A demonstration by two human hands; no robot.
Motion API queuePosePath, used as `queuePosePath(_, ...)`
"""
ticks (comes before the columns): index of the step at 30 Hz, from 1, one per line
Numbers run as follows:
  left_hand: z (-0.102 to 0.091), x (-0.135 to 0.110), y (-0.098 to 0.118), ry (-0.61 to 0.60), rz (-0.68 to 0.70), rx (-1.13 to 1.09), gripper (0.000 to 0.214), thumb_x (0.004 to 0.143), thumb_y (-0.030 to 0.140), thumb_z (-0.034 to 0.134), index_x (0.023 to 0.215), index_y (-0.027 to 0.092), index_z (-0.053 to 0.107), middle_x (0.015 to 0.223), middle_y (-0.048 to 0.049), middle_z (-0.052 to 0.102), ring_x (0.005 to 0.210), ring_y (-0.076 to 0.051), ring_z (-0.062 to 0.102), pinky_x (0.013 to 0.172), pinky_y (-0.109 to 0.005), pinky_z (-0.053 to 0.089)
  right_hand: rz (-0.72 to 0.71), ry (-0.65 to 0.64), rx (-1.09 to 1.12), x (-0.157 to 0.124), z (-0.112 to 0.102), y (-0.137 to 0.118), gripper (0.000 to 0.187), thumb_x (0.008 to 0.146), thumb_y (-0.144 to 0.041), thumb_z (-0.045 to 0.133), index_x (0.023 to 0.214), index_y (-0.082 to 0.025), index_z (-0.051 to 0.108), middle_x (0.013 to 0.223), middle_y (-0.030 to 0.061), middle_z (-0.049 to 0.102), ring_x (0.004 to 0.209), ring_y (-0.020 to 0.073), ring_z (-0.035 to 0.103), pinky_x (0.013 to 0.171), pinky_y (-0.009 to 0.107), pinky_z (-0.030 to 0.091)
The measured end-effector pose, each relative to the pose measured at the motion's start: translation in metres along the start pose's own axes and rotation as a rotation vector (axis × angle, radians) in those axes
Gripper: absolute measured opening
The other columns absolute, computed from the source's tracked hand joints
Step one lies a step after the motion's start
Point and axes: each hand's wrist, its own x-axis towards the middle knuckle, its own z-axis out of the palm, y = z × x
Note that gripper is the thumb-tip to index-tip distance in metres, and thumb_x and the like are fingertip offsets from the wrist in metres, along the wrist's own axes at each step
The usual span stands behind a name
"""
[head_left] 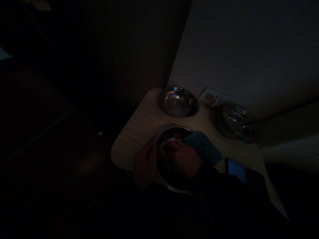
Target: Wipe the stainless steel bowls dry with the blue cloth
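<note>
The scene is very dark. A steel bowl (171, 132) sits near the front of a pale wooden table (142, 127). My left hand (145, 162) grips the bowl's left rim. My right hand (183, 158) is inside the bowl, closed on a blue-green cloth or sponge (203, 146) that sticks out to the right; something small and white (168, 142) shows at the fingertips.
A second steel bowl (178, 101) stands at the back by the wall. A steel lid or plate (239, 122) lies at the right. A wall socket (211, 97) sits between them. A lit phone (236, 170) lies at the table's right front. Dark floor lies left.
</note>
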Motion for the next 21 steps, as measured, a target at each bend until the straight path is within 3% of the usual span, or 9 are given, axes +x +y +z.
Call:
queuePosePath(4, 0.002, 0.000, 0.000, 0.013, -0.019, -0.011, 0.037, 0.087, 0.034, 0.039, 0.116, 0.020, 0.059, 0.115, -0.0024, 0.064, 0.106, -0.018, 0.059, 0.090, -0.029, 0.047, -0.111, -0.112, 0.035, -0.012, -0.003, -0.005, 0.018, 0.085, -0.021, 0.051, 0.097, -0.024, 0.064, 0.101, 0.0036, 0.061, 0.090, 0.0197, 0.052, 0.073, 0.031, 0.044)
queuePosePath(10, 0.000, 0.001, 0.000, -0.007, 0.027, -0.024, 0.036, 0.087, 0.032, 0.040, 0.116, 0.021, 0.059, 0.117, -0.0016, 0.063, 0.108, -0.017, 0.058, 0.092, -0.028, 0.046, 0.075, 0.056, -0.027, 0.005, 0.000, -0.004, 0.025, 0.088, -0.018, 0.043, 0.104, -0.022, 0.062, 0.110, 0.0063, 0.058, 0.097, 0.0212, 0.051, 0.075, 0.032, 0.044)
queuePosePath(16, 0.002, -0.001, 0.000, 0.038, -0.023, -0.016, 0.037, 0.087, 0.032, 0.039, 0.114, 0.019, 0.060, 0.115, -0.0031, 0.064, 0.106, -0.017, 0.059, 0.091, -0.028, 0.046, -0.043, -0.081, -0.028, -0.005, -0.003, -0.012, 0.020, 0.088, -0.019, 0.046, 0.096, -0.021, 0.064, 0.102, 0.0061, 0.061, 0.089, 0.0198, 0.054, 0.070, 0.031, 0.045)
queuePosePath(21, 0.000, -0.001, 0.001, 0.004, -0.020, -0.028, 0.037, 0.087, 0.032, 0.039, 0.117, 0.019, 0.058, 0.116, -0.0029, 0.064, 0.107, -0.017, 0.058, 0.090, -0.027, 0.047, 0.084, 0.019, -0.031, 0.003, -0.003, -0.007, 0.026, 0.089, -0.020, 0.041, 0.105, -0.023, 0.061, 0.111, 0.0064, 0.058, 0.097, 0.0215, 0.051, 0.073, 0.032, 0.045)
